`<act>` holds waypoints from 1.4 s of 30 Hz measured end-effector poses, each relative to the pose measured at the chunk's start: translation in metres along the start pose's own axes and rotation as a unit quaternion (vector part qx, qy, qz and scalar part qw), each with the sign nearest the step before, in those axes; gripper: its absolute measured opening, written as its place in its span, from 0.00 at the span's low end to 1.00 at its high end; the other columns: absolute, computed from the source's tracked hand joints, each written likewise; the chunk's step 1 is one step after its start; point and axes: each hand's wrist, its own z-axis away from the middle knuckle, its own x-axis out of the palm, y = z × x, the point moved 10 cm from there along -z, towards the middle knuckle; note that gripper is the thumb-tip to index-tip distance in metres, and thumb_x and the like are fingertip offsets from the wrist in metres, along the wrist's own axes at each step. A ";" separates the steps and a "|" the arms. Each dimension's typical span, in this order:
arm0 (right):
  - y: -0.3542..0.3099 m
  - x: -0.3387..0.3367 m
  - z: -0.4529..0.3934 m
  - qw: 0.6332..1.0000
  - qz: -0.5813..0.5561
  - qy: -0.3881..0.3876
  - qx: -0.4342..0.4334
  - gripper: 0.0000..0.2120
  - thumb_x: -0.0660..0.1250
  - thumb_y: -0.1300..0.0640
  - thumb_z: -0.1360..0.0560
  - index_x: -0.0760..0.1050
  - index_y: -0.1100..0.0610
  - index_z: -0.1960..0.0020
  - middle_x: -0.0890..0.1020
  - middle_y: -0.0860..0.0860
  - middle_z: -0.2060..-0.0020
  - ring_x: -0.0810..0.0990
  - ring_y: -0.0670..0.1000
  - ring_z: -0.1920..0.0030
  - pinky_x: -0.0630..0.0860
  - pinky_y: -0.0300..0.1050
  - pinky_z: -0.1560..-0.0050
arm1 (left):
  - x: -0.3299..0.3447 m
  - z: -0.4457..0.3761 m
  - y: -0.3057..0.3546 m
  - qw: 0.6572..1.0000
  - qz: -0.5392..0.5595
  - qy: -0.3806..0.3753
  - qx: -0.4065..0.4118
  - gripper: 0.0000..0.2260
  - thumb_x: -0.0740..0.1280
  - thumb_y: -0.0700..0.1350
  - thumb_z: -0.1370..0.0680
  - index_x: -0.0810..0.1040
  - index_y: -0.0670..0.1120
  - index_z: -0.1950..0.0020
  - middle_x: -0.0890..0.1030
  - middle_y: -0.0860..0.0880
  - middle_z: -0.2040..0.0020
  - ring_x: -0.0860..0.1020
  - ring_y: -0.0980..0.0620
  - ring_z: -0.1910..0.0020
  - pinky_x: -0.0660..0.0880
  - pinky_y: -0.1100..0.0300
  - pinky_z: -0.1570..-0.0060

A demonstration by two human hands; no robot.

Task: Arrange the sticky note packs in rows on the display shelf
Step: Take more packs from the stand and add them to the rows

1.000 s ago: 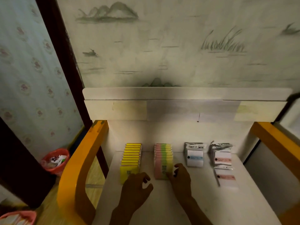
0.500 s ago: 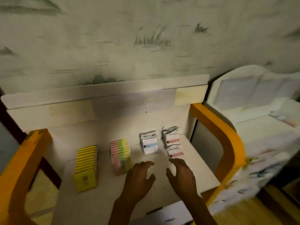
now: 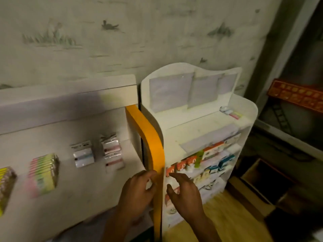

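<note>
Right hand [image 3: 186, 194]: fingers [image 3: 176, 176] spread and lightly curled, gripping nothing, reaching toward the lower tiers of the white rack [image 3: 244, 137] on the right. Left hand [image 3: 138, 193]: fingers [image 3: 148, 173] bent loosely, tips at the inner face of the orange side panel [image 3: 153, 151]; something pale shows between them (possibly only the shelf behind), so a hold cannot be told through the blur.

Outward from there: the display shelf [image 3: 83, 194] to the left of both hands, the left hand nearer. Four rows of sticky note packs, each row running front to back, long axis away from the viewer. From the left: yellow row [image 3: 5, 180] cut by the frame edge, pink-and-green row [image 3: 42, 173], blue-labelled row [image 3: 83, 155], pink-labelled row [image 3: 111, 151] closest to the orange panel. Packs per row too smeared to count.

On the white rack: one small pile of packs [image 3: 230, 111] on the top tier, up and right of the right hand; boxed goods [image 3: 201, 161] on the tiers below, directly ahead of its fingers. Probable next pick there, with the right hand nearer.
</note>
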 end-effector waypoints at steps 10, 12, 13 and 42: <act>0.152 -0.125 -0.022 0.998 0.012 0.023 0.058 0.20 0.65 0.44 0.25 0.72 0.41 0.33 0.76 0.42 0.36 0.77 0.45 0.41 0.75 0.41 0.45 | 0.102 -0.057 0.136 0.999 0.025 -0.030 -0.005 0.15 0.66 0.50 0.21 0.74 0.61 0.36 0.77 0.62 0.41 0.76 0.60 0.44 0.75 0.62 0.42; 0.177 -0.141 -0.033 0.997 0.009 0.033 0.072 0.20 0.65 0.46 0.25 0.72 0.42 0.33 0.77 0.43 0.38 0.78 0.45 0.42 0.76 0.41 0.46 | 0.114 -0.078 0.154 1.000 0.017 -0.015 -0.001 0.13 0.66 0.51 0.22 0.75 0.62 0.38 0.79 0.63 0.43 0.78 0.60 0.46 0.77 0.60 0.44; 0.190 -0.147 -0.039 0.996 0.009 0.036 0.078 0.19 0.66 0.46 0.25 0.72 0.43 0.34 0.78 0.43 0.38 0.78 0.45 0.43 0.77 0.41 0.46 | 0.121 -0.090 0.160 1.000 0.015 -0.010 -0.001 0.12 0.66 0.52 0.22 0.75 0.62 0.39 0.80 0.63 0.44 0.79 0.60 0.48 0.78 0.59 0.46; 0.485 -0.258 -0.414 0.979 0.004 -0.075 0.192 0.16 0.68 0.51 0.24 0.74 0.47 0.37 0.78 0.48 0.40 0.78 0.48 0.43 0.74 0.42 0.39 | 0.319 -0.492 0.269 0.999 0.023 0.000 -0.044 0.06 0.65 0.57 0.23 0.75 0.64 0.47 0.78 0.64 0.54 0.77 0.63 0.59 0.77 0.62 0.53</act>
